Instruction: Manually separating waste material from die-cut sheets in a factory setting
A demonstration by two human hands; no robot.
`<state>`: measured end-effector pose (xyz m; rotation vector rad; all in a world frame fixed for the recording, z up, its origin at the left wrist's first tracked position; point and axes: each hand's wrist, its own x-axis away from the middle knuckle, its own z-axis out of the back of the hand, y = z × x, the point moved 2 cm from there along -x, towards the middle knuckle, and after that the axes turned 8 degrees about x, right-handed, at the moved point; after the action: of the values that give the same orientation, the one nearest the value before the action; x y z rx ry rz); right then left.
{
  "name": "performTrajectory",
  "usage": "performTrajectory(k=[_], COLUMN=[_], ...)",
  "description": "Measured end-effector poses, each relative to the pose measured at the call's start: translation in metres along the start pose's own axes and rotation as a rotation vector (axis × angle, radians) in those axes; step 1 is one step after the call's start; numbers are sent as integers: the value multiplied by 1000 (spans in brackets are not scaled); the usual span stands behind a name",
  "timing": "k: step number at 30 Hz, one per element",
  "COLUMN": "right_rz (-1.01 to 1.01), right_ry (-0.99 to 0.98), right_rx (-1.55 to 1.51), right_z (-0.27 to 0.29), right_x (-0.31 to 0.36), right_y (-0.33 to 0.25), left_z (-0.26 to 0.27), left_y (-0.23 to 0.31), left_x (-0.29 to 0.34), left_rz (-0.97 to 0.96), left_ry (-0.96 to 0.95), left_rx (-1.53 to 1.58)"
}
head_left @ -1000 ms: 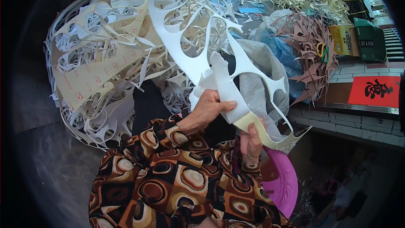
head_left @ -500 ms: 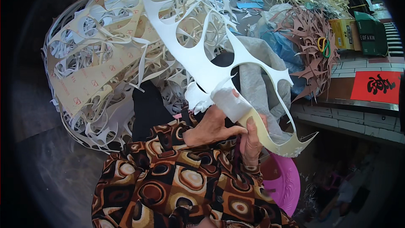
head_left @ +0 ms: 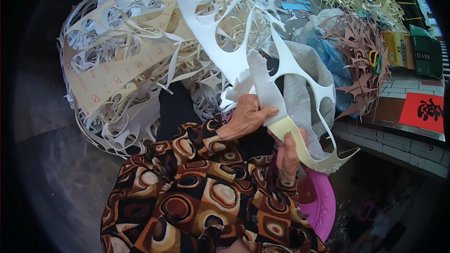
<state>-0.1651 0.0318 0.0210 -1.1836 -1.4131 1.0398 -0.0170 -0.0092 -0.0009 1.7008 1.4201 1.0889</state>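
A white cut-out scrap sheet (head_left: 229, 61) with large rounded holes stretches from the heap down to my hands. Near its lower end, a greyish-white layer (head_left: 266, 84) is folded back off a pale yellow surface (head_left: 287, 130). My left hand (head_left: 251, 115) pinches that layer, thumb laid over it at the fold. Just below and to the right, my right hand (head_left: 288, 153) grips the sheet's yellow end, thumb on top and fingers partly hidden behind it. The sheet's pointed tip sticks out beyond my right hand, above a pink plastic basin (head_left: 323, 201).
A big heap of white and beige cut-out scraps (head_left: 117, 77) fills the left. Brown scraps (head_left: 358, 61) with yellow-and-green-handled scissors (head_left: 376, 61) lie at right. Beyond are boxes (head_left: 398, 49) and a red paper (head_left: 423, 115) on a ledge. Grey cloth (head_left: 297, 98) hangs behind the sheet.
My left hand has moved up and right along the sheet with the greyish-white layer, which now stands up longer. More of the yellow surface shows. The whole view has shifted slightly.
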Motion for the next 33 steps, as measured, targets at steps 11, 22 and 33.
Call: performTrajectory(k=[11, 22, 33], right_rz=[2, 57, -97], right_ry=[-31, 8, 27], right_rx=[-130, -124, -171], right_z=[-3, -18, 7], right_x=[-2, 9, 18], right_y=[-1, 13, 16], left_z=[18, -1, 1], left_y=[1, -8, 1], left_x=[-12, 6, 3], left_rz=[285, 214, 509], left_ry=[91, -68, -49], left_rx=[366, 527, 736])
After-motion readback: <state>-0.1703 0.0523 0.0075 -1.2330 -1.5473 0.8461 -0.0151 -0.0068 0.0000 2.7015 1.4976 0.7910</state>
